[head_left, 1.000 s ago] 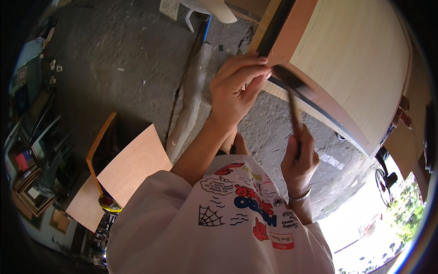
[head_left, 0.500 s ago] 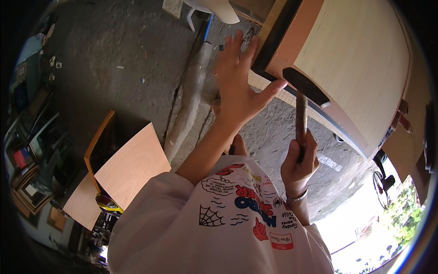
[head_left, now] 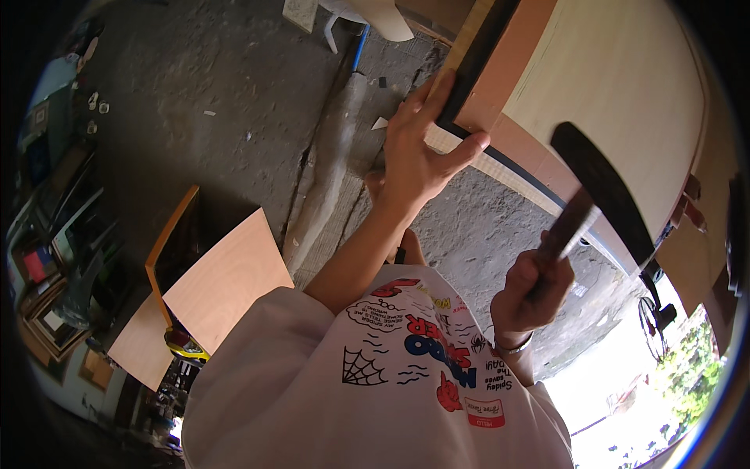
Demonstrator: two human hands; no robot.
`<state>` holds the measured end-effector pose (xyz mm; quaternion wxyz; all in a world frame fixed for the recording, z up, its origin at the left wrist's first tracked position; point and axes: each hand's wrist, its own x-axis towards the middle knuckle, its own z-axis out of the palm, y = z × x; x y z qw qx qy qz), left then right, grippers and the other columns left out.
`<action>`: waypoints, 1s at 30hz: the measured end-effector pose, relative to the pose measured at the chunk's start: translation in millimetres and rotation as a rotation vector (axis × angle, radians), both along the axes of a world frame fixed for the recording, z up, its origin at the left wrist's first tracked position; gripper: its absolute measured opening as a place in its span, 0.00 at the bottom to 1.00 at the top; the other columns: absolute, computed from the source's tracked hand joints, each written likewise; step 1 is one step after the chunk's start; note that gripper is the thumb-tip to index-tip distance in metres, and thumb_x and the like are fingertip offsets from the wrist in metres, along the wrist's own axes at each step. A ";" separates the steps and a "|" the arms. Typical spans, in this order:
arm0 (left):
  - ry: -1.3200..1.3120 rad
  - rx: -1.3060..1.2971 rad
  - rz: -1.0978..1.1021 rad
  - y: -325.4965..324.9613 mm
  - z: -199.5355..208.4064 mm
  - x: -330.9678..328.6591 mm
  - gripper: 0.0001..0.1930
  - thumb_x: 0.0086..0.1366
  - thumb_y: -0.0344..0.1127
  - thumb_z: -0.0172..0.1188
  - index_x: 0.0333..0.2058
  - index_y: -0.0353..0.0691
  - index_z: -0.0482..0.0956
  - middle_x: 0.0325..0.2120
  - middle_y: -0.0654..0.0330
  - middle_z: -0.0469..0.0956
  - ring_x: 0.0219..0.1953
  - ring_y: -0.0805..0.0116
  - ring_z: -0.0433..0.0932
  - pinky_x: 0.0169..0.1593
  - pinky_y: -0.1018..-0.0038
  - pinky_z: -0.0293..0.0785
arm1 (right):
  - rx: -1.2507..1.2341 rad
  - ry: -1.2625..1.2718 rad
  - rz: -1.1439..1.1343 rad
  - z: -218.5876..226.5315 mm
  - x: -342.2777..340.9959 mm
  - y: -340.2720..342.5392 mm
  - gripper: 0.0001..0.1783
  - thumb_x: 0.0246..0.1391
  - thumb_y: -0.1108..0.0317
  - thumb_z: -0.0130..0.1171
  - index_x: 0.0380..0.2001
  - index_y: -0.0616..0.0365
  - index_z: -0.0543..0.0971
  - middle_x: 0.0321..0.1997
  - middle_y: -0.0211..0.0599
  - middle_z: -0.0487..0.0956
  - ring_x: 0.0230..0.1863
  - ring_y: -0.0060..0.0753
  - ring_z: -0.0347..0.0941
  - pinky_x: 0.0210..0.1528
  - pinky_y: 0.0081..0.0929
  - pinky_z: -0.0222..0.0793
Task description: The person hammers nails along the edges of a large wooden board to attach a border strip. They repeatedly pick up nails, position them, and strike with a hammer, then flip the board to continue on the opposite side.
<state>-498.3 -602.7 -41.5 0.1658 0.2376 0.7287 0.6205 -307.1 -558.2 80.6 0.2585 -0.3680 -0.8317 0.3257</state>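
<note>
Hammer with a dark, curved head and a dark handle (head_left: 582, 207) is raised in the right hand (head_left: 531, 293), whose grip is closed tight around the handle's lower end. Just left of it, the left hand (head_left: 418, 152) has its grip spread, fingers and thumb bracing the dark-edged corner of a pale wooden cabinet with orange-brown sides (head_left: 625, 94). Below that grip lies cracked grey concrete floor (head_left: 234, 102).

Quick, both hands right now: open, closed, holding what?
Left hand: open, fingers spread, pressed on the corner of the wooden cabinet.
Right hand: closed on a hammer handle, head raised.
</note>
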 end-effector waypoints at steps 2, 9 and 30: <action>-0.050 0.005 -0.009 -0.3 2.4 0.8 0.44 0.54 0.41 0.77 0.68 0.34 0.70 0.63 0.42 0.73 0.62 0.51 0.76 0.64 0.61 0.73 | 0.035 -0.111 0.058 -1.7 -1.8 1.4 0.19 0.68 0.69 0.59 0.55 0.73 0.75 0.31 0.43 0.83 0.24 0.34 0.80 0.26 0.24 0.74; -0.035 -0.032 -0.005 -0.2 6.8 0.3 0.44 0.55 0.43 0.78 0.68 0.32 0.70 0.62 0.42 0.73 0.62 0.50 0.77 0.63 0.62 0.74 | 0.041 -0.101 0.100 12.3 -2.0 -2.3 0.15 0.71 0.69 0.53 0.53 0.71 0.72 0.25 0.34 0.77 0.18 0.19 0.66 0.22 0.18 0.63; -0.047 -0.010 0.019 3.0 1.5 4.0 0.44 0.55 0.43 0.76 0.68 0.33 0.69 0.62 0.42 0.73 0.61 0.49 0.77 0.62 0.61 0.75 | 0.083 -0.075 0.049 -12.1 -3.6 -3.5 0.17 0.73 0.65 0.52 0.54 0.69 0.74 0.28 0.28 0.73 0.21 0.17 0.64 0.26 0.25 0.70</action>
